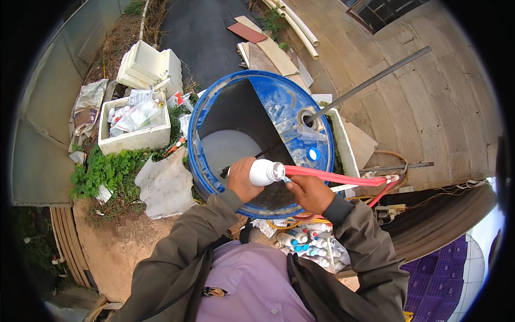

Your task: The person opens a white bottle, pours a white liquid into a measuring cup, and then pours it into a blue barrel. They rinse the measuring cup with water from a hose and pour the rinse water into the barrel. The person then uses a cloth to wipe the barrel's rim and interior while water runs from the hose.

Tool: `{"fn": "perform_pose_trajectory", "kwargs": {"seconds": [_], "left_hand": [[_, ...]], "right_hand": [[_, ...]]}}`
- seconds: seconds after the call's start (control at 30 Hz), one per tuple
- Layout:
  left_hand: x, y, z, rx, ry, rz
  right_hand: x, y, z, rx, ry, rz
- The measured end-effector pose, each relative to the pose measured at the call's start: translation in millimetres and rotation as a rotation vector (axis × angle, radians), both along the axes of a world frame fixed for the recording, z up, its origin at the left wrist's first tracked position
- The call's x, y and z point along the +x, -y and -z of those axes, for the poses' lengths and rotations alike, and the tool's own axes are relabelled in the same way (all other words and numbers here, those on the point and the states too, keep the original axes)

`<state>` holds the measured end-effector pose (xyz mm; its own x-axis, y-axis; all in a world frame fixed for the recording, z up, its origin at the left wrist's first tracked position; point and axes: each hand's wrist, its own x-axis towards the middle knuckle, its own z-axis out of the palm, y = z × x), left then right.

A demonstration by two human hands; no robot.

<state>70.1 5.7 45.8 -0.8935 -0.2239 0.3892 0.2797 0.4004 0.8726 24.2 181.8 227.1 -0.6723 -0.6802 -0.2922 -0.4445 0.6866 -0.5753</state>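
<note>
My left hand (244, 180) is wrapped round a white plastic bottle (263, 173), tilted with its uncapped neck to the right. At the bottle's mouth, my right hand (312, 193) pinches a small pale-blue and white piece, too small to make out. Both hands are above the near part of a large blue barrel (194, 155). Half of its top is cut away, and whitish liquid (230, 147) shows inside. On the remaining lid (281, 107) lies a blue cap (313, 154). A flat red hose (343, 177) reaches from the right to behind the bottle.
A grey pole (370, 83) sticks up through the lid's hole. Foam boxes (134, 137), one full of empty packaging, stand to the left. Several used bottles (316, 244) lie near my right elbow. Boards (273, 53) lean by the block wall (429, 107); purple crates (440, 273) are stacked lower right.
</note>
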Motion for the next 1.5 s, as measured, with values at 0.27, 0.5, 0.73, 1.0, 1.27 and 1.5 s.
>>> {"fn": "perform_pose_trajectory", "kwargs": {"seconds": [0.27,0.5,0.73,1.0,1.27,1.5], "left_hand": [[0.2,-1.5,4.8,0.038,-0.087,-0.033],[-1.5,-2.0,-1.2,0.132,0.057,-0.072],[2.5,1.9,-4.0,0.156,0.159,0.128],[6.5,5.0,-13.3,0.189,0.210,0.389],[4.3,2.9,-11.7,0.151,0.251,0.571],[6.6,2.8,-10.0,0.054,0.257,0.630]], "right_hand": [[26.2,24.5,-14.0,-0.117,0.693,0.551],[28.8,40.9,0.4,-0.451,0.934,0.788],[5.8,11.2,-7.2,-0.061,0.316,0.292],[-7.9,-10.9,-15.1,0.083,-0.339,-0.120],[-25.1,-13.6,-24.6,0.289,-0.464,-0.382],[-42.0,-15.0,-24.3,0.319,-0.700,-0.722]]}}
